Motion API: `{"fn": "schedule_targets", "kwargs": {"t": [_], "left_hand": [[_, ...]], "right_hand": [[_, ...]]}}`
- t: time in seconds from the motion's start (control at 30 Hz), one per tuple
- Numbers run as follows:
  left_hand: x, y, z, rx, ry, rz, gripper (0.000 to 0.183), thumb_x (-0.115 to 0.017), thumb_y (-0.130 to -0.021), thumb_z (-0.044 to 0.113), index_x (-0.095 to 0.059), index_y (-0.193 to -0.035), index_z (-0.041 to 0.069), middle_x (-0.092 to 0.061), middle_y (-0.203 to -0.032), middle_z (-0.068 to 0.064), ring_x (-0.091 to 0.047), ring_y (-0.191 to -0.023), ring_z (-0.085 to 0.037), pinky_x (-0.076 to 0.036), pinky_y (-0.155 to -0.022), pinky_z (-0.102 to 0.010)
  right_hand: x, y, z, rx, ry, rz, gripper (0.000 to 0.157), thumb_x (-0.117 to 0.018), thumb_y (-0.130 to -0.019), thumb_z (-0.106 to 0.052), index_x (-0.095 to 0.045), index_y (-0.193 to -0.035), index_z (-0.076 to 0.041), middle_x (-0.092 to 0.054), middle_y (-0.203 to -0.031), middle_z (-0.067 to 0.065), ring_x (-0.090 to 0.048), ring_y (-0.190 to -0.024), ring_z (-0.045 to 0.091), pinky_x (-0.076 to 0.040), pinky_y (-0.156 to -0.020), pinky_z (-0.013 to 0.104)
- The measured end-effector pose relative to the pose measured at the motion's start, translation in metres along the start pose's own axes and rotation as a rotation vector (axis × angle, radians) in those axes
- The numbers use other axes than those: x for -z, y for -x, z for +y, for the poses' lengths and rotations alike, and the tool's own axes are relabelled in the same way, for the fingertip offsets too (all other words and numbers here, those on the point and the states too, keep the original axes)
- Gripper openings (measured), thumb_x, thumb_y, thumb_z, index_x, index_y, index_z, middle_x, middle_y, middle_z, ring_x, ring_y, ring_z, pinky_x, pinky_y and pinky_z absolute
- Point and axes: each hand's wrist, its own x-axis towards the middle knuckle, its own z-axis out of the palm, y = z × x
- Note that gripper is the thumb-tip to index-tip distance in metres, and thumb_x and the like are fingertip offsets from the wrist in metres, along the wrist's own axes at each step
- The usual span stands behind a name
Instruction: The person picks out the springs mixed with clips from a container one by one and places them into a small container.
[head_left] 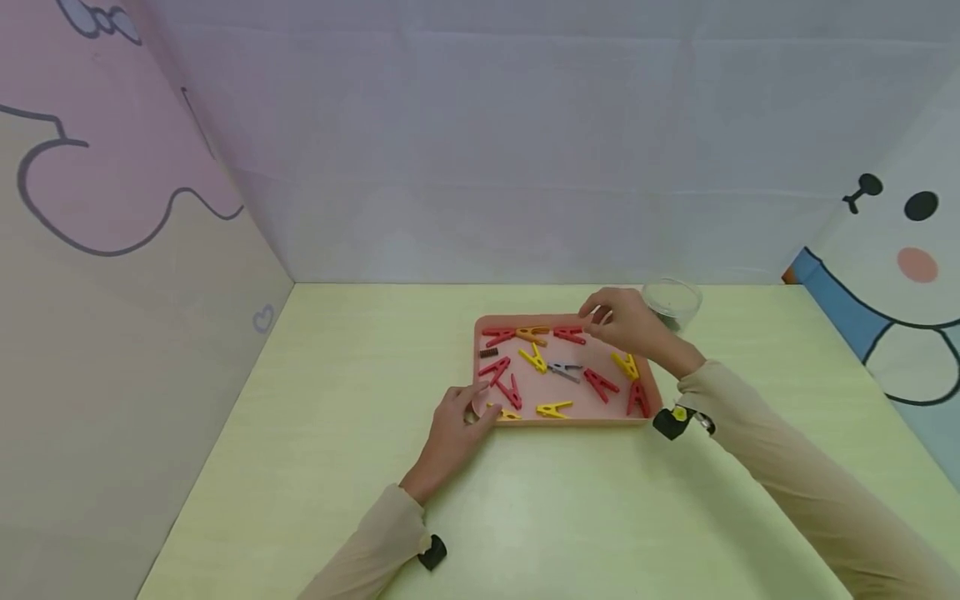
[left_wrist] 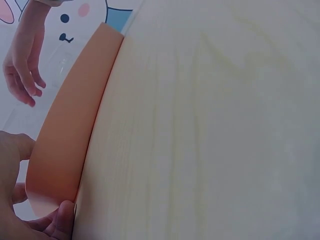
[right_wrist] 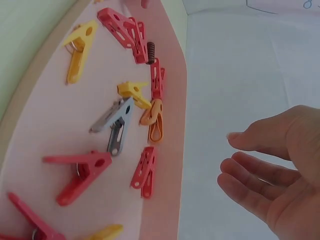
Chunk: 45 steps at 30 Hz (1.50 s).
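A pink tray holds several plastic clothespins: red, such as one clothespin, yellow, such as another clothespin, a grey clothespin and an orange clothespin. At the tray's near left corner my left hand grips the wall, its fingers bent around the corner in the left wrist view. Over the far right part of the tray hovers my right hand. Its fingers are loosely bent with a gap to the thumb, and nothing shows between them in the right wrist view.
Behind the right hand stands a clear glass bowl with something dark inside, partly hidden. A small dark brown coil lies by the tray's left wall. The pale wooden table meets a white back sheet and printed side panels.
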Motion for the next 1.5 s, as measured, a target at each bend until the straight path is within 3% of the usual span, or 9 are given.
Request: {"fn": "schedule_targets", "kwargs": {"t": [0.5, 0.73, 1.1, 1.33, 1.5], "left_hand": [[0.002, -0.001, -0.003, 0.018, -0.009, 0.009, 0.047, -0.066, -0.088, 0.037, -0.058, -0.13, 0.016, -0.052, -0.106, -0.007, -0.046, -0.081, -0.016, -0.042, -0.065, -0.028], [0.002, -0.001, -0.002, -0.004, -0.004, 0.011, 0.047, -0.065, -0.089, 0.037, -0.058, -0.13, 0.014, -0.052, -0.104, -0.008, -0.046, -0.08, -0.016, -0.041, -0.064, -0.027], [0.002, 0.0, -0.003, 0.011, -0.003, 0.001, 0.048, -0.064, -0.089, 0.039, -0.058, -0.13, 0.014, -0.052, -0.105, -0.007, -0.046, -0.081, -0.016, -0.042, -0.064, -0.027], [0.0, 0.001, -0.002, 0.024, 0.0, -0.002, 0.048, -0.064, -0.089, 0.039, -0.058, -0.13, 0.015, -0.052, -0.106, -0.007, -0.046, -0.084, -0.017, -0.041, -0.064, -0.027], [-0.001, 0.001, 0.0, 0.019, -0.007, -0.011, 0.048, -0.064, -0.089, 0.04, -0.058, -0.13, 0.015, -0.052, -0.106, -0.007, -0.046, -0.083, -0.016, -0.041, -0.063, -0.027]], "right_hand": [[-0.033, -0.022, -0.021, -0.076, -0.002, -0.111, 0.016, -0.067, -0.085, -0.007, -0.069, -0.101, -0.005, -0.064, -0.096, 0.008, -0.06, -0.083, 0.022, -0.052, -0.068, 0.036], [-0.056, -0.033, -0.022, 0.003, -0.027, -0.097, 0.014, -0.068, -0.084, -0.002, -0.069, -0.098, 0.001, -0.065, -0.094, 0.013, -0.062, -0.079, 0.024, -0.053, -0.065, 0.035], [-0.079, -0.049, -0.03, -0.048, -0.065, -0.162, 0.015, -0.066, -0.086, -0.004, -0.069, -0.1, 0.0, -0.066, -0.1, 0.014, -0.061, -0.086, 0.023, -0.053, -0.07, 0.033], [-0.096, -0.061, -0.029, -0.092, -0.069, -0.182, 0.014, -0.064, -0.087, -0.004, -0.071, -0.099, -0.001, -0.066, -0.098, 0.011, -0.054, -0.075, 0.021, -0.05, -0.063, 0.027], [-0.104, -0.065, -0.03, -0.081, -0.053, -0.194, 0.011, -0.063, -0.087, -0.002, -0.071, -0.094, -0.001, -0.066, -0.093, 0.009, -0.053, -0.078, 0.02, -0.05, -0.067, 0.026]]}}
